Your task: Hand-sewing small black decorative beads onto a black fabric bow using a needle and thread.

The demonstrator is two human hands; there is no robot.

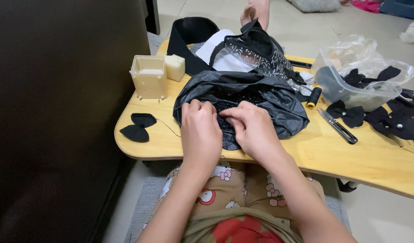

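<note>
Low pale wooden lap table (373, 157) on a tiled floor, both hands working inside a crumpled black plastic bag (279, 101).

Left hand (200, 132) and right hand (254, 128) are lying side by side on the bag's near edge, fingertips curling narrow and pinching at small glossy black beads (225, 114) just ahead of them, between the two hands; neither hand is clearly nearer. Away to the left a flat black fabric bow (138, 127) with trailing thread is lying; a black-handled thread snip (337, 127) is resting to the right.

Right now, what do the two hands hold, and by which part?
Both hands, left hand and right hand, pinch the black plastic bag at its open near edge; what the fingers grip inside is hidden.
</note>
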